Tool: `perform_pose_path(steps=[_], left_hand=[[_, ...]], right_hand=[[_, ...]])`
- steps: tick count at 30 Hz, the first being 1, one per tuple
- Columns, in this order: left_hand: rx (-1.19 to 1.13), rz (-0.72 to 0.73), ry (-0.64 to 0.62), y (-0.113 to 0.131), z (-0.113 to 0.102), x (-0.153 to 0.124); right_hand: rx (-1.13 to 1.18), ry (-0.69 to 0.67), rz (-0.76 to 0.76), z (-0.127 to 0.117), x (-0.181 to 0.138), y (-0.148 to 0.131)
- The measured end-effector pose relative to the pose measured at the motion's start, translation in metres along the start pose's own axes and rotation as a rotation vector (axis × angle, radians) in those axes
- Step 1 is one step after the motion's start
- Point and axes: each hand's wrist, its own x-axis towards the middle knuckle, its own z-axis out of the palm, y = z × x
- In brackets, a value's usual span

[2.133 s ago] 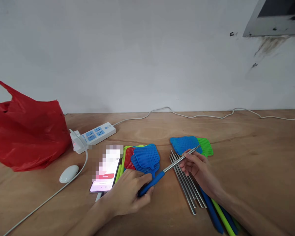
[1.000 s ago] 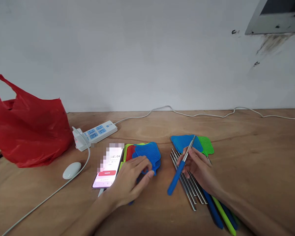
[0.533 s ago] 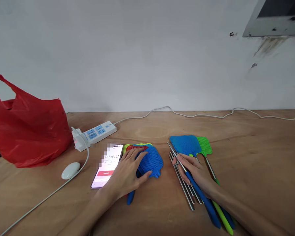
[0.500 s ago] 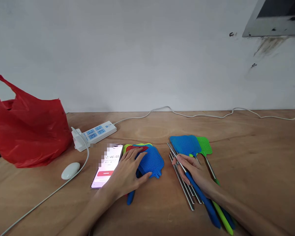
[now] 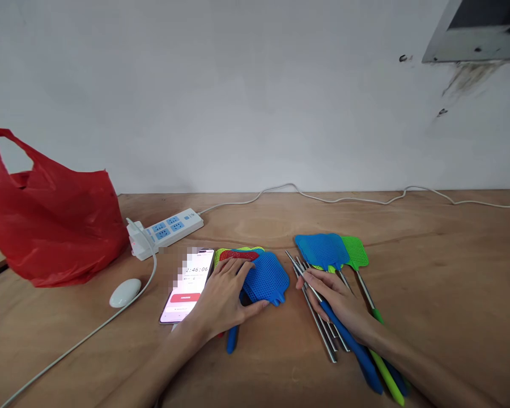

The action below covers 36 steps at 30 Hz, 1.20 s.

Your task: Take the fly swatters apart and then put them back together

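Observation:
My left hand (image 5: 225, 292) lies over a pile of fly swatter heads, its fingers spread. Its fingertips rest by a red mesh head (image 5: 238, 256) and the edge of a blue mesh head (image 5: 267, 277); the thumb lies along the blue head's lower edge. A short piece of blue handle (image 5: 233, 339) shows below. My right hand (image 5: 329, 289) pinches a metal rod with a blue handle (image 5: 352, 345), which slants down to the right. Several loose metal rods (image 5: 321, 328) lie under that hand. Beyond it are blue swatter heads (image 5: 322, 249) and a green swatter (image 5: 356, 252).
Left of the swatters lies a lit phone (image 5: 189, 283) with a timer. A white power strip (image 5: 170, 229), a white mouse-like object (image 5: 125, 292) and a red plastic bag (image 5: 63, 226) stand further left. A white cable (image 5: 331, 200) runs along the wall.
The left hand's thumb and the blue mesh head have shifted slightly right, the head turning a little. The right hand keeps its grip on the blue-handled rod, whose tip moved slightly left. The view shifted slightly.

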Motion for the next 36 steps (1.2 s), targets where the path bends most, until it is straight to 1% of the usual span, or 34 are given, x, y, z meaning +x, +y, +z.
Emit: perform_pose_path(steps=[4, 9, 13, 15, 18, 20, 27, 31, 36], left_hand=[[0.015, -0.008, 0.033, -0.004, 0.002, -0.001], [0.027, -0.039, 0.140, -0.011, 0.003, 0.000], [-0.068, -0.110, 0.166, -0.008, -0.005, 0.002], [-0.127, -0.156, 0.161, -0.004, -0.009, 0.002], [-0.180, -0.210, 0.175, -0.002, -0.014, 0.002], [-0.211, -0.225, 0.200, -0.001, -0.015, 0.002], [-0.253, -0.228, 0.215, -0.001, -0.016, 0.002], [-0.251, -0.238, 0.208, -0.002, -0.017, 0.000], [-0.263, -0.228, 0.209, -0.002, -0.015, 0.000]], right_hand=[[-0.002, 0.012, 0.007, -0.001, 0.000, -0.002], [-0.025, 0.022, 0.013, -0.002, 0.001, -0.001], [-0.008, -0.009, 0.070, -0.004, 0.002, 0.003], [0.034, -0.053, 0.089, -0.007, 0.001, 0.002], [0.094, -0.190, 0.139, -0.011, 0.000, -0.002], [0.120, -0.242, 0.162, -0.013, -0.001, -0.005], [0.156, -0.247, 0.163, -0.013, 0.001, -0.004], [0.187, -0.223, 0.155, -0.013, 0.001, -0.003], [0.154, -0.238, 0.152, -0.014, 0.000, -0.003]])
